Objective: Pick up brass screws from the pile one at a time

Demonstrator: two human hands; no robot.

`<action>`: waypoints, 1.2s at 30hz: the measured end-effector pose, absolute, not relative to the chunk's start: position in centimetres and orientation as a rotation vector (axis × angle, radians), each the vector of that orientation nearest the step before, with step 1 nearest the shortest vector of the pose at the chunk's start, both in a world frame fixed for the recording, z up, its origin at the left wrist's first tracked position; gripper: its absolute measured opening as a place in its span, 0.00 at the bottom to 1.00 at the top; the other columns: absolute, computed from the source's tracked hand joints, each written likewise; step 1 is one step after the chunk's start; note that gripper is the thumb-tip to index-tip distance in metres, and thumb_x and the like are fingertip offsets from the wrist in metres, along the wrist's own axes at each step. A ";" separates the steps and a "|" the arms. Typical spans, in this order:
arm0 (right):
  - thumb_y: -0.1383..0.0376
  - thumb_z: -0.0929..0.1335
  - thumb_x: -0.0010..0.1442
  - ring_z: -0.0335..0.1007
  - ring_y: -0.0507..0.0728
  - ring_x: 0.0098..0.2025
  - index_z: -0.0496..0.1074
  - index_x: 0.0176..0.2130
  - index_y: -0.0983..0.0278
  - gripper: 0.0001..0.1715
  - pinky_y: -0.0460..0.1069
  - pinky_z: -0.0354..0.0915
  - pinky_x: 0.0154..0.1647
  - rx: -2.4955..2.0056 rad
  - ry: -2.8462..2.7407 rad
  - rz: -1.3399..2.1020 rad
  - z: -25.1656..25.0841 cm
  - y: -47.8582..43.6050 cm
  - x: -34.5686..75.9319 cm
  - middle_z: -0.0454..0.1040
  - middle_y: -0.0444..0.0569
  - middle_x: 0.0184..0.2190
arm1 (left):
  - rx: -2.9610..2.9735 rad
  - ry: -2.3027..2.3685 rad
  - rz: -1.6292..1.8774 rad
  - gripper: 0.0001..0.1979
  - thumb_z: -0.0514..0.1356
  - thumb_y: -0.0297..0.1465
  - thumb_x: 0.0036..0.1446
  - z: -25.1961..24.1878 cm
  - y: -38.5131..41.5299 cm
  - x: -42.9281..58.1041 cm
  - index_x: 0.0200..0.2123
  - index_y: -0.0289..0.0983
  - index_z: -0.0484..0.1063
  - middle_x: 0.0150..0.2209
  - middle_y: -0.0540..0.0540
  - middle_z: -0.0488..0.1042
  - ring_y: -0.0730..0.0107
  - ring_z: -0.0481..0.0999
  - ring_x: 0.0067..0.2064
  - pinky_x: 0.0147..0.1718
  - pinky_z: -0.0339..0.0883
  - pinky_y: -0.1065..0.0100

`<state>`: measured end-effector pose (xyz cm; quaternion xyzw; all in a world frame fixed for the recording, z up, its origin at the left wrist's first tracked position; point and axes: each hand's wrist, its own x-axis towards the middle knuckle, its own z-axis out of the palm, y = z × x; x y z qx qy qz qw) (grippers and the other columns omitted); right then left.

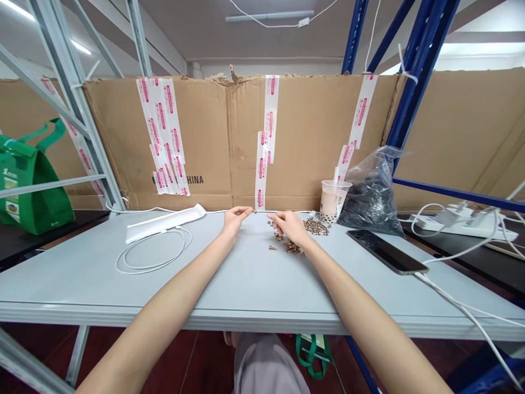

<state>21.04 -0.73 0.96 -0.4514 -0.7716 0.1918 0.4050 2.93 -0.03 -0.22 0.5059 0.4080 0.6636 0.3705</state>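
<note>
I read the left hand (235, 219) as fingertips pressed together in a pinch; whether it holds anything, I cannot tell. The right hand (290, 226) is curled directly beside the brass-coloured screws (292, 247), which lie scattered and heaped on the grey tabletop (213, 279); any grip is unreadable. A plastic milk-tea cup (333, 200) stands just behind them.

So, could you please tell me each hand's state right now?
Left hand: pinched shut; held item cannot be told.
Right hand: fingers curled over gold screws, grip unclear.
</note>
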 end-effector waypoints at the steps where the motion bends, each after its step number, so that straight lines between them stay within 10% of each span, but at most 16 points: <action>1: 0.54 0.60 0.57 0.61 0.50 0.15 0.68 0.22 0.64 0.21 0.45 0.55 0.23 -1.149 -1.956 0.423 0.9 -0.7 21.2 0.67 0.43 0.13 | 1.302 1.047 1.697 0.13 0.67 0.37 0.37 -0.2 0.0 3.0 0.27 0.35 0.75 0.31 0.44 0.77 0.64 0.72 0.38 0.42 0.61 0.64; 6: 0.65 0.61 0.58 0.67 0.49 0.23 0.65 0.46 0.59 0.15 0.45 0.59 0.30 -0.974 -2.026 0.349 0.4 -1.3 19.7 0.75 0.42 0.32 | 1.363 1.001 1.686 0.13 0.67 0.37 0.37 0.1 -0.6 3.5 0.26 0.34 0.75 0.30 0.44 0.77 0.65 0.72 0.37 0.42 0.61 0.64; 19: 0.56 0.55 0.62 0.63 0.49 0.23 0.68 0.31 0.63 0.20 0.44 0.52 0.28 -1.071 -2.021 0.306 0.4 -1.7 18.8 0.72 0.41 0.21 | 1.553 0.905 1.678 0.15 0.67 0.35 0.37 0.2 -0.6 4.3 0.31 0.33 0.76 0.31 0.44 0.77 0.67 0.74 0.34 0.39 0.65 0.65; 36: 0.49 0.57 0.59 0.39 0.45 0.16 0.51 0.21 0.63 0.25 0.42 0.41 0.16 -0.737 -1.840 1.250 0.2 -1.1 19.6 0.45 0.37 0.15 | 2.012 1.122 1.505 0.11 0.64 0.36 0.43 0.7 -0.6 4.0 0.29 0.35 0.77 0.29 0.45 0.77 0.72 0.70 0.28 0.28 0.60 0.70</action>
